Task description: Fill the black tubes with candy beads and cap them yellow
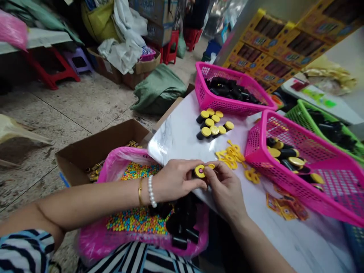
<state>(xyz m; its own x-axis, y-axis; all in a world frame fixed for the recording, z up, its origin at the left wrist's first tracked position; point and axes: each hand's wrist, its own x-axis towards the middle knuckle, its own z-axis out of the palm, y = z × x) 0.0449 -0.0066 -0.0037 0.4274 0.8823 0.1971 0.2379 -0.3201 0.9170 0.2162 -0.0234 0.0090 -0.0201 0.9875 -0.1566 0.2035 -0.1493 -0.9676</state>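
My left hand (174, 181) is closed around a small black tube with a yellow end (200, 171), a pink spot showing at its centre. My right hand (227, 187) meets it over the table's near edge and pinches a small yellow plastic piece (211, 166), partly hidden by the fingers. Beyond the hands lies a pile of yellow plastic loops (231, 154). Several black tubes with yellow caps (206, 132) stand or lean farther back on the white table (176, 132). Below my forearm, a pink plastic-lined basket (96, 242) holds colourful candy beads (136, 222) and black tubes (179, 242).
One pink basket (233, 106) of black pieces sits at the table's back. Another pink basket (284, 185), with yellow-capped tubes, stands to the right, near orange printed cards (286, 206). A green basket (301, 110) is behind it. A cardboard box (85, 146) sits left, on the floor.
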